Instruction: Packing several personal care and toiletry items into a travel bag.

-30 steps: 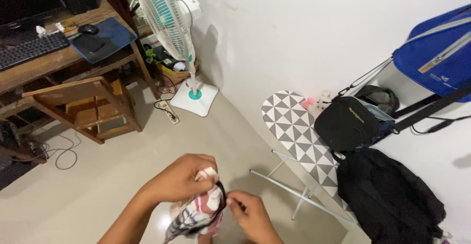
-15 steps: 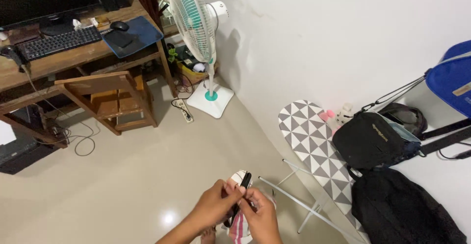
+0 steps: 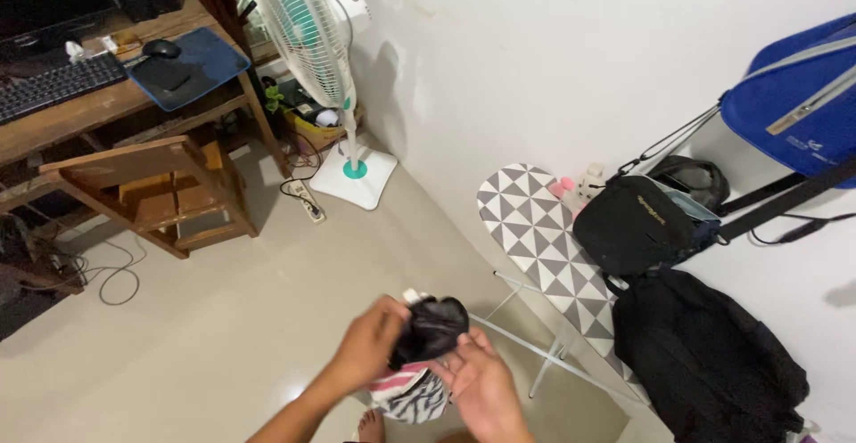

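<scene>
Low in the middle of the view, both my hands work a small bundle of cloth. My left hand [image 3: 370, 348] grips the bundle from the left, fingers curled over a black part [image 3: 432, 327]. My right hand [image 3: 480, 386] cups it from below and the right, palm up. Below the black part hangs pink, white and dark patterned fabric [image 3: 407, 395]. A toe of my foot [image 3: 371, 424] shows on the floor beneath.
An ironing board [image 3: 544, 247] with a grey triangle cover leans by the wall at right, with black bags [image 3: 639, 223] and a black backpack [image 3: 704, 354]. A standing fan [image 3: 308, 37], a power strip [image 3: 308, 202], a wooden desk [image 3: 80, 109] and chair [image 3: 152, 189] stand at left.
The cloth has been turned so its black part is now balled on top between my hands; earlier the pale striped side showed. The view swung right, then back left.
</scene>
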